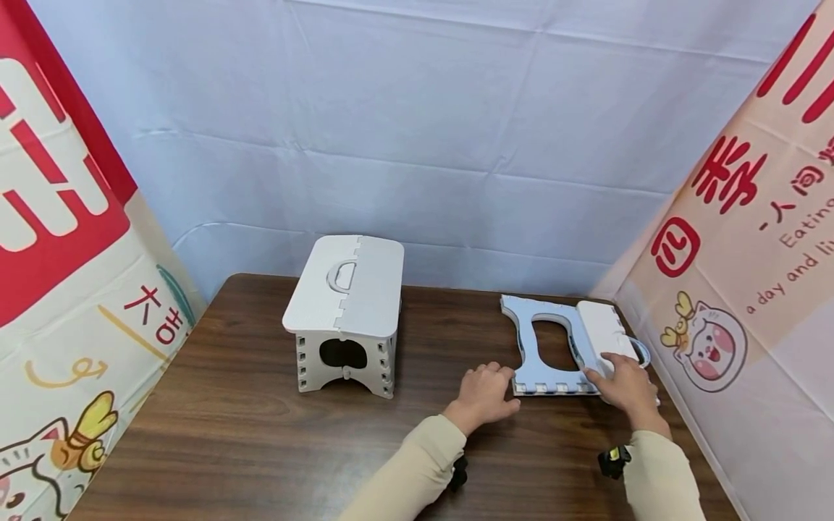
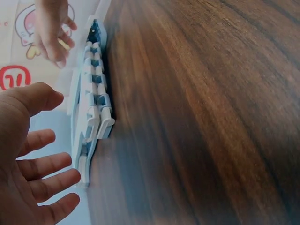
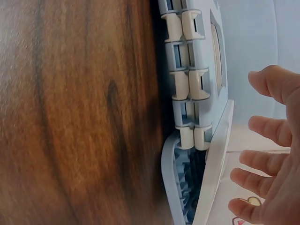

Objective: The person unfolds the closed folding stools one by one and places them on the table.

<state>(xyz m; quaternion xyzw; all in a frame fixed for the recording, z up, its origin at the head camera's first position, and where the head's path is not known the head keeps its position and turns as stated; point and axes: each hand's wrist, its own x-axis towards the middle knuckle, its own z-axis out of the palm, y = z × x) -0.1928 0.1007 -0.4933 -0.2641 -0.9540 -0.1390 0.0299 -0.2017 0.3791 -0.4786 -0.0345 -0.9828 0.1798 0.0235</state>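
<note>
A blue and white folded stool lies flat at the table's right back, its hinged edge towards the front. My left hand is at its near left corner, fingers spread; in the left wrist view this hand appears beside the folded stool with a gap. Over the white panel at the stool's right end is my right hand; the right wrist view shows this hand with fingers apart, near the hinges of the stool. Contact cannot be told for either hand.
A white and grey stool stands unfolded on the brown table, left of the folded one. Behind the table hangs a pale blue cloth. Printed cloths hang at the left and right.
</note>
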